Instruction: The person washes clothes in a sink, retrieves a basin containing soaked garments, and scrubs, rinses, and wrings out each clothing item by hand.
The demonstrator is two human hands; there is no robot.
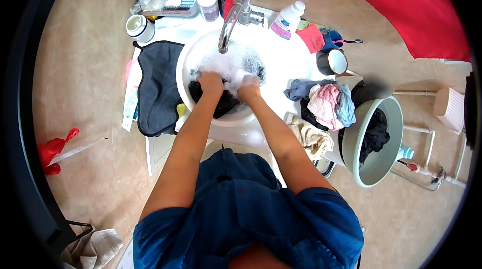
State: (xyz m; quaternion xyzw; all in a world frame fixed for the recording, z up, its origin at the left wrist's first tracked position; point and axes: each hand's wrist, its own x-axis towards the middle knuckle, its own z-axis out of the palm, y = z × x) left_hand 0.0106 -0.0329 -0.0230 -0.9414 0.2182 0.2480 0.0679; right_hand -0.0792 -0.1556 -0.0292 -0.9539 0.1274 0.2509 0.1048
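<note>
Both hands are down in a white sink (182, 70) of foamy water, below a curved metal faucet (232, 25). Dark wet cloth (226, 104) lies in the water between and below them. My left hand (211, 83) has its fingers curled down at the dark cloth, the fingertips hidden by cloth and foam. My right hand (248, 88) is beside it, partly covered with suds against a foamy patch; what it holds, if anything, is hidden.
Left of the sink lies a dark grey cloth (159, 85). Bottles (287, 20) and a soap pump (207, 5) stand behind. To the right are a dark mug (331, 62), piled clothes (326, 105) and a tilted basin (356, 143) holding black cloth.
</note>
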